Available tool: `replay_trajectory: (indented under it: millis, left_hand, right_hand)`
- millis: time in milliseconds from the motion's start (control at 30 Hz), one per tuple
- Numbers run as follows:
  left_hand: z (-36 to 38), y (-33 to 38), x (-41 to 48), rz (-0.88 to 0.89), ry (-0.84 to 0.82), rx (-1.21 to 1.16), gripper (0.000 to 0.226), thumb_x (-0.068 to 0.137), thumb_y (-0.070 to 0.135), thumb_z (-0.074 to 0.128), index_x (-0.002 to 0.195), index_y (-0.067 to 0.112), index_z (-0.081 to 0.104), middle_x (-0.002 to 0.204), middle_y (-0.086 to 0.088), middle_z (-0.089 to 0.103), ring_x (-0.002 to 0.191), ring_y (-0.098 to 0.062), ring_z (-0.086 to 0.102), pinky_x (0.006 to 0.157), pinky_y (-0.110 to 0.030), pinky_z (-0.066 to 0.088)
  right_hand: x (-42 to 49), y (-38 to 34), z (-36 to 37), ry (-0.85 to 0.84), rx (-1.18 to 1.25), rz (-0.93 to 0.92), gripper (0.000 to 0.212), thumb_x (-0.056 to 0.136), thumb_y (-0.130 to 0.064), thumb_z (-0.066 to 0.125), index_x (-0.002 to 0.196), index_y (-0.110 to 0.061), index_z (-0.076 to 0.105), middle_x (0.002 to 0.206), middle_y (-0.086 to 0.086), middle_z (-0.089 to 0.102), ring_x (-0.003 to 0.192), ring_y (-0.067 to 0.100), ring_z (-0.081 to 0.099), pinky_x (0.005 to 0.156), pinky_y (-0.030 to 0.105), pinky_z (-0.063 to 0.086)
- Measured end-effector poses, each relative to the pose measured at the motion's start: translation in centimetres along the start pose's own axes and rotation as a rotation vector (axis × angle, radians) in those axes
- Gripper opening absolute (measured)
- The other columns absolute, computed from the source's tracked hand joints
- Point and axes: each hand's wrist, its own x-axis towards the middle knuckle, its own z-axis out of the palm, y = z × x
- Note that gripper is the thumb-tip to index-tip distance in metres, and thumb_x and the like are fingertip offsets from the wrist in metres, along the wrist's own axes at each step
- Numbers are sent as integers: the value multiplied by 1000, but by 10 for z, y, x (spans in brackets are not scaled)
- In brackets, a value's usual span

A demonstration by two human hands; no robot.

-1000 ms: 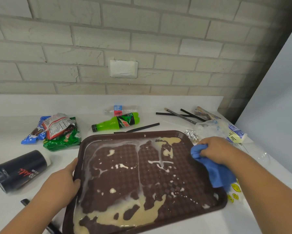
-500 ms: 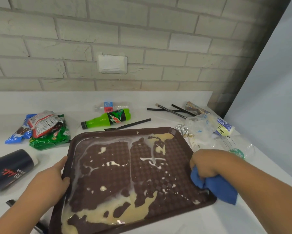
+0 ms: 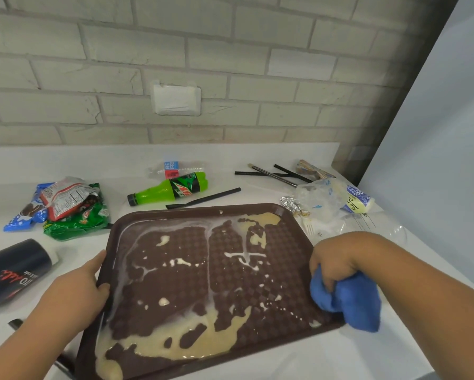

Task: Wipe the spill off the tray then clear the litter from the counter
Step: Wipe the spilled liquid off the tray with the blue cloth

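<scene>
A brown textured tray (image 3: 290,219) lies on the white counter in front of me. A creamy spill (image 3: 181,344) pools along its near edge, with thin streaks and drops across the middle and far corner. My left hand (image 3: 77,292) grips the tray's left rim. My right hand (image 3: 337,261) grips a bunched blue cloth (image 3: 351,303) at the tray's right rim, near the front corner. Litter lies behind: a green soda bottle (image 3: 167,190), snack wrappers (image 3: 68,207), black straws (image 3: 271,174).
A dark tumbler (image 3: 16,270) lies on its side at the left. Crumpled foil (image 3: 292,204), a clear plastic bag (image 3: 320,207), a plastic fork and a clear cup (image 3: 383,229) sit at the right. A crushed clear bottle (image 3: 175,168) lies by the brick wall.
My right hand with the blue cloth has come down the tray's right side from the far corner toward the near corner. My left hand has stayed on the left rim.
</scene>
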Motion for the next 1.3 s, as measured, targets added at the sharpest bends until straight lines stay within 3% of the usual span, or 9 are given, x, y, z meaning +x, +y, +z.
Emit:
replay_trajectory:
  millis: [133, 267, 433, 600, 800, 933, 1100, 1167, 1300]
  left_hand:
    - [1, 0, -1, -11, 11, -3, 70, 89, 22, 54, 150, 30, 20, 80, 2, 67, 81, -20, 62, 67, -28, 46]
    - [-1, 1, -1, -20, -1, 4, 70, 90, 22, 53, 150, 30, 19, 81, 2, 66, 81, -19, 61, 66, -28, 45]
    - [1, 6, -3, -30, -4, 15, 69, 90, 23, 52, 150, 31, 19, 82, 2, 64, 82, -19, 58, 64, -28, 41]
    - [-1, 6, -2, -22, -9, 24, 69, 90, 23, 51, 150, 32, 18, 85, 0, 66, 82, -19, 59, 66, -28, 43]
    - [-1, 7, -4, -26, 7, 53, 67, 91, 24, 50, 150, 33, 18, 90, -1, 67, 81, -18, 57, 65, -28, 42]
    - [-3, 8, -4, -18, -6, 59, 67, 92, 24, 48, 150, 33, 16, 88, 0, 67, 78, -15, 58, 64, -26, 42]
    - [-3, 8, -5, -32, -17, 41, 68, 92, 24, 49, 150, 33, 15, 86, 2, 65, 78, -14, 58, 63, -26, 42]
    - [-2, 9, -6, -41, -12, 42, 68, 92, 25, 49, 150, 34, 15, 87, 2, 65, 79, -15, 58, 64, -26, 43]
    - [-2, 9, -5, -51, -6, 39, 67, 92, 24, 49, 150, 33, 16, 85, 2, 66, 79, -15, 59, 62, -26, 42]
  right_hand:
    - [4, -10, 12, -59, -86, -11, 38, 83, -20, 64, 120, -14, 64, 111, 4, 63, 89, 19, 52, 60, 23, 42]
    - [-2, -10, 12, 9, 170, -106, 29, 77, -26, 70, 106, -21, 70, 94, -4, 63, 87, 16, 58, 73, 27, 50]
    - [-6, -12, 14, -45, 5, -50, 34, 82, -21, 64, 116, -16, 67, 96, -3, 57, 85, 17, 52, 53, 19, 38]
    - [-2, -13, 17, -28, 241, -141, 20, 75, -23, 69, 95, -26, 72, 84, -7, 64, 84, 15, 59, 73, 26, 50]
    - [4, -18, 24, -44, 133, -149, 17, 79, -21, 66, 95, -23, 69, 79, -7, 60, 81, 15, 54, 58, 21, 43]
    - [5, -14, 23, -1, 417, -246, 15, 75, -20, 71, 84, -33, 72, 80, -12, 65, 83, 12, 61, 83, 31, 53]
    - [11, -11, 19, -153, 148, -85, 24, 78, -18, 65, 101, -13, 71, 96, 5, 68, 83, 18, 56, 66, 23, 45]
    - [12, -15, 21, -98, 201, -137, 14, 77, -18, 65, 90, -21, 69, 79, -4, 62, 81, 16, 53, 61, 20, 43]
    - [12, -21, 21, -71, 349, -181, 14, 72, -22, 70, 83, -30, 70, 77, -10, 63, 80, 13, 58, 75, 26, 48]
